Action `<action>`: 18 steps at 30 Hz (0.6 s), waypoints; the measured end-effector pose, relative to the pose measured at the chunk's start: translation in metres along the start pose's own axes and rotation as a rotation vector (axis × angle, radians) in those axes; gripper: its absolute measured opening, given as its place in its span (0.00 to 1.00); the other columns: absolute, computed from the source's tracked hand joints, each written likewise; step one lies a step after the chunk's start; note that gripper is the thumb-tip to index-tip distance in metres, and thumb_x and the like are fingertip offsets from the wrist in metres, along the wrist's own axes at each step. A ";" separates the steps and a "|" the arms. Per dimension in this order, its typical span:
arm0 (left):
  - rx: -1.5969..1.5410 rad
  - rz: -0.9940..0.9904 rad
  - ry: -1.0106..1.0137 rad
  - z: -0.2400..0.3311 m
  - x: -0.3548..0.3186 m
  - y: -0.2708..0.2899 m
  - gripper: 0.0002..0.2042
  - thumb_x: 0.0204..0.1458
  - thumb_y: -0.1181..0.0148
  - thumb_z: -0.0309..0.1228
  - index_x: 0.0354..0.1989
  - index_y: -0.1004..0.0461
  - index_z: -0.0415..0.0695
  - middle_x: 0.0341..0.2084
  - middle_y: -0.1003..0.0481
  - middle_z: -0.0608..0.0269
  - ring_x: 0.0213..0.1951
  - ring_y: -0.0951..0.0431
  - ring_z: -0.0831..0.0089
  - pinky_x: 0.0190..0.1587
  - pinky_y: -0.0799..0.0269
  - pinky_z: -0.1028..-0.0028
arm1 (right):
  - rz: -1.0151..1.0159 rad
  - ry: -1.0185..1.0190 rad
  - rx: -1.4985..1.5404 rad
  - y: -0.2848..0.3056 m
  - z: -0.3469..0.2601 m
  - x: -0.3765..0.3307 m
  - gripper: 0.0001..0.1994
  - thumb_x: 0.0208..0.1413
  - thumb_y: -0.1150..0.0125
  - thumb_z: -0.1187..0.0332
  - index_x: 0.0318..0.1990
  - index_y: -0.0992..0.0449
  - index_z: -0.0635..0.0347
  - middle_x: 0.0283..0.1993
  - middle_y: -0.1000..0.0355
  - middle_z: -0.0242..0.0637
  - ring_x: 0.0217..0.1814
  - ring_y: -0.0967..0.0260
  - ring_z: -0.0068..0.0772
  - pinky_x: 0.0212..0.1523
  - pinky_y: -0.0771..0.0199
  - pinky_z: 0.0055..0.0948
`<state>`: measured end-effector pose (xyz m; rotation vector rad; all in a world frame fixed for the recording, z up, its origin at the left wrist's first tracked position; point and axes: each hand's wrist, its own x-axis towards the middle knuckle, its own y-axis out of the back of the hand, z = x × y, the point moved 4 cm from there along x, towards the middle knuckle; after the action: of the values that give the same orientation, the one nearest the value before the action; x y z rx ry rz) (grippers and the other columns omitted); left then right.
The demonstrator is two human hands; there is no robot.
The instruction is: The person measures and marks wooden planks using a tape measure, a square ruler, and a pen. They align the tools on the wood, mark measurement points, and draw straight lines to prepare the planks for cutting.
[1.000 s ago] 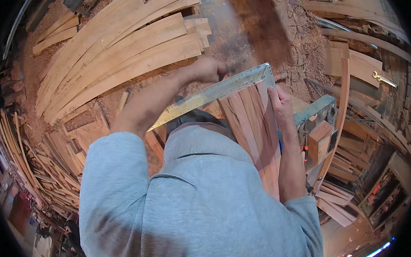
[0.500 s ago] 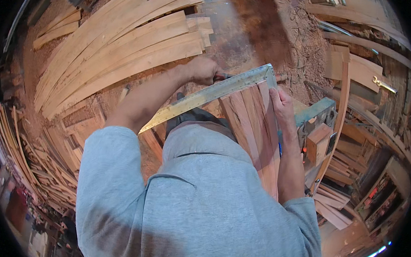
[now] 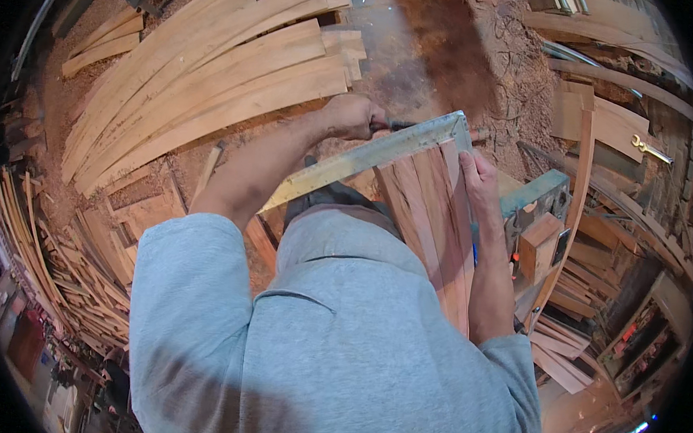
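My left hand is closed around a thin dark, rod-like tool, whose kind I cannot make out, at the far side of a large metal try square. Its long blade slants from beside my left forearm up to the corner. It lies across the far ends of several reddish-brown boards standing close together at my front. My right hand grips the square's short arm near the corner, thumb on top, against the rightmost board. Part of that grip is hidden.
Long pale planks lie stacked at the far left, and thin strips pile up at the left. Right of my forearm is a green metal vise with a wood block beside it. A wrench lies far right. Wood shavings cover the floor.
My left hand has shifted slightly right along the square with the rod-like tool. The square and my right hand stay nearly in place; the whole view has moved a little.
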<state>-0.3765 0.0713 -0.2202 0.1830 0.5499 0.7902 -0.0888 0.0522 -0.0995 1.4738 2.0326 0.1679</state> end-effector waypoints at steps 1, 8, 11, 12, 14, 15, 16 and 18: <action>-0.260 0.068 0.088 -0.003 0.001 0.004 0.10 0.47 0.33 0.35 0.38 0.21 0.50 0.28 0.19 0.59 0.32 0.19 0.62 0.36 0.25 0.61 | 0.000 0.047 0.026 -0.001 -0.002 0.001 0.15 0.71 0.43 0.59 0.43 0.21 0.64 0.34 0.30 0.22 0.39 0.39 0.17 0.40 0.35 0.23; 0.000 0.014 -0.008 0.002 -0.001 0.006 0.08 0.45 0.35 0.32 0.35 0.20 0.50 0.29 0.19 0.60 0.33 0.19 0.62 0.37 0.25 0.62 | 0.020 0.036 0.035 -0.001 0.002 0.004 0.16 0.70 0.43 0.58 0.42 0.21 0.64 0.34 0.31 0.22 0.38 0.39 0.17 0.40 0.35 0.24; 0.120 -0.086 -0.105 -0.002 -0.016 -0.002 0.09 0.44 0.34 0.27 0.35 0.21 0.48 0.27 0.20 0.61 0.31 0.21 0.65 0.37 0.26 0.64 | 0.012 0.004 -0.002 0.000 0.004 0.004 0.16 0.70 0.42 0.58 0.39 0.22 0.64 0.33 0.33 0.21 0.38 0.40 0.17 0.39 0.36 0.24; 0.016 -0.021 -0.018 -0.008 -0.020 0.001 0.09 0.44 0.33 0.28 0.35 0.21 0.48 0.27 0.20 0.60 0.31 0.21 0.66 0.36 0.26 0.64 | 0.006 -0.002 -0.011 0.000 0.004 0.003 0.16 0.70 0.42 0.58 0.38 0.22 0.64 0.32 0.33 0.21 0.37 0.40 0.17 0.38 0.36 0.24; -0.163 0.066 0.075 -0.022 -0.030 0.012 0.10 0.43 0.31 0.28 0.36 0.21 0.47 0.26 0.21 0.59 0.30 0.22 0.68 0.35 0.27 0.65 | 0.018 0.001 -0.013 0.000 0.003 0.002 0.17 0.70 0.42 0.58 0.37 0.23 0.64 0.32 0.34 0.21 0.37 0.40 0.17 0.38 0.36 0.24; -0.318 0.186 0.147 -0.028 -0.036 0.015 0.10 0.43 0.31 0.28 0.36 0.21 0.49 0.27 0.21 0.60 0.30 0.21 0.66 0.36 0.27 0.63 | 0.031 -0.008 -0.018 0.000 0.002 0.002 0.17 0.70 0.42 0.58 0.37 0.23 0.64 0.32 0.34 0.21 0.37 0.40 0.17 0.38 0.37 0.24; -0.152 0.060 0.028 -0.023 -0.036 0.011 0.10 0.44 0.31 0.28 0.36 0.21 0.48 0.26 0.21 0.61 0.30 0.21 0.68 0.35 0.27 0.64 | 0.037 -0.020 -0.029 0.000 0.002 0.002 0.17 0.70 0.42 0.58 0.37 0.22 0.64 0.32 0.34 0.21 0.37 0.40 0.17 0.38 0.37 0.24; 0.213 -0.112 -0.110 -0.021 -0.039 0.004 0.09 0.46 0.30 0.27 0.35 0.22 0.45 0.25 0.21 0.64 0.30 0.22 0.72 0.34 0.28 0.66 | 0.039 -0.020 0.029 -0.001 0.001 0.001 0.16 0.70 0.42 0.58 0.37 0.22 0.63 0.32 0.33 0.21 0.37 0.40 0.17 0.38 0.36 0.24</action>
<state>-0.4126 0.0447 -0.2209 0.3863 0.5351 0.6086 -0.0892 0.0524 -0.1012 1.5278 1.9985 0.1397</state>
